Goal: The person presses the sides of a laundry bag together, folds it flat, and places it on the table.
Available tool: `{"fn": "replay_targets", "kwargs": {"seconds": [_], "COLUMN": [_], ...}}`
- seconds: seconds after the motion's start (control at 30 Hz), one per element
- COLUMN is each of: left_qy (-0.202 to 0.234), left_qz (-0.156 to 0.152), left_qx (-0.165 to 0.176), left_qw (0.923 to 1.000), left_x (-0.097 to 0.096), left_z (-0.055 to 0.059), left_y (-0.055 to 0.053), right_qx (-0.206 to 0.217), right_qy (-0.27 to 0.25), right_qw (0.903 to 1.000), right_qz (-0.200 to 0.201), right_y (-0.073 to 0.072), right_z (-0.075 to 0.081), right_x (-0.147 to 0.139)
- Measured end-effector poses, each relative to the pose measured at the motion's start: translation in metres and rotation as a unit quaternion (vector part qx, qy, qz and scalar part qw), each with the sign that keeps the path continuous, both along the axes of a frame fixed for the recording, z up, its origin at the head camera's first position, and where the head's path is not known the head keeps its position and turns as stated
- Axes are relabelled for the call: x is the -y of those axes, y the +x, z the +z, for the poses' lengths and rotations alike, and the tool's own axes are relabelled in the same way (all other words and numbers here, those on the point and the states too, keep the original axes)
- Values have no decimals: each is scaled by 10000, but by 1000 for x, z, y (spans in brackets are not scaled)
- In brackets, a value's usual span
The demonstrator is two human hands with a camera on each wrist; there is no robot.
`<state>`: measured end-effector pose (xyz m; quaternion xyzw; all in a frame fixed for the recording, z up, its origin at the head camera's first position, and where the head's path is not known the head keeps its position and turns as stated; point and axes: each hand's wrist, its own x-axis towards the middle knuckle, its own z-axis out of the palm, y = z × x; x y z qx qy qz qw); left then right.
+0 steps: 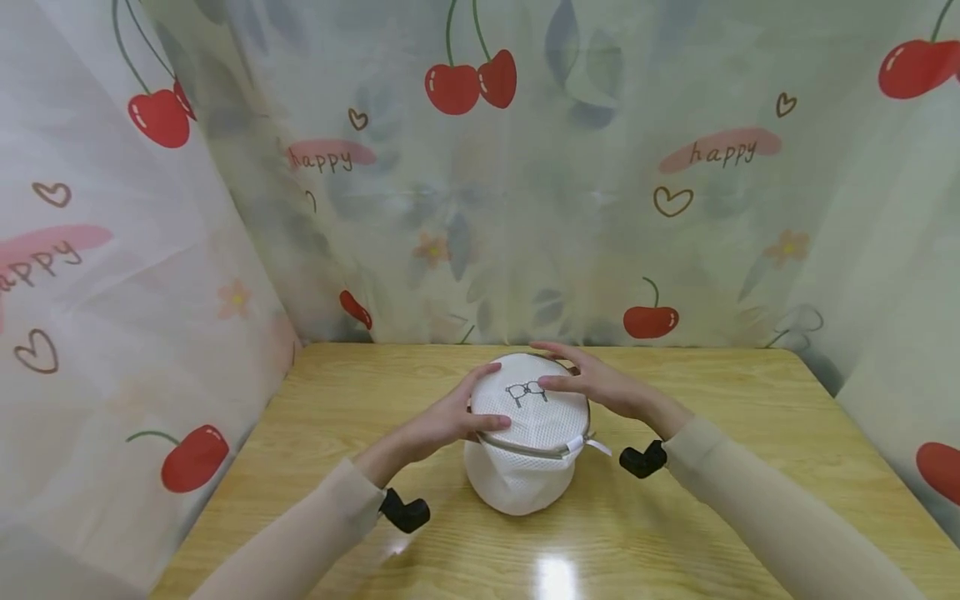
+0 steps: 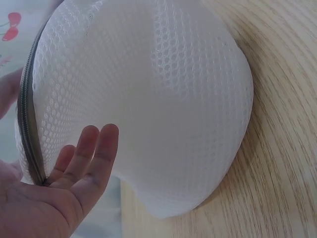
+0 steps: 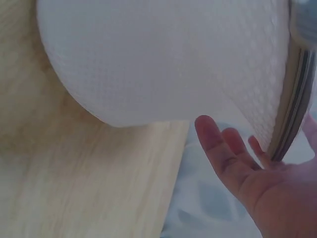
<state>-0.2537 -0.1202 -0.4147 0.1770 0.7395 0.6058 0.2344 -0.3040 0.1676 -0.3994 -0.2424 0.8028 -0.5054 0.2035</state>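
Observation:
A white mesh laundry bag (image 1: 517, 479) stands on the table with its round lid tilted toward the camera. A glasses design is printed on the lid (image 1: 528, 425). A grey zipper (image 2: 30, 114) runs round the rim, and a white pull tab (image 1: 597, 446) sticks out at the front right. My left hand (image 1: 461, 412) grips the rim at the left, thumb and index finger on the lid, the other fingers against the mesh side below. At the right, my right hand (image 1: 600, 383) holds the far rim in the same way, its lower fingers (image 3: 218, 144) under the zipper.
The wooden table (image 1: 375, 375) ends at a hanging cloth (image 1: 480, 217) printed with cherries and hearts, which also covers the left and right sides. A black wrist mount (image 1: 405, 511) sits on the left wrist, another on the right.

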Motion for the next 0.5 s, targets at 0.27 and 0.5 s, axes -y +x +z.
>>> {"fn": "replay_targets", "kwargs": {"seconds": [0.27,0.5], "left_qy": [-839,-523], "left_qz": [318,1650], "left_qx": [-799,-432], "left_qw": [9928,9839], "left_x": [-2,-6], "left_z": [-1,4], "left_y": [8,46], "right_qx": [137,133], "right_qy": [64,8], "right_qw": [9993,9993], "right_qz": [333,344], "right_y": [-14,-20], "right_z": [1,-1], "right_x": [5,5]}}
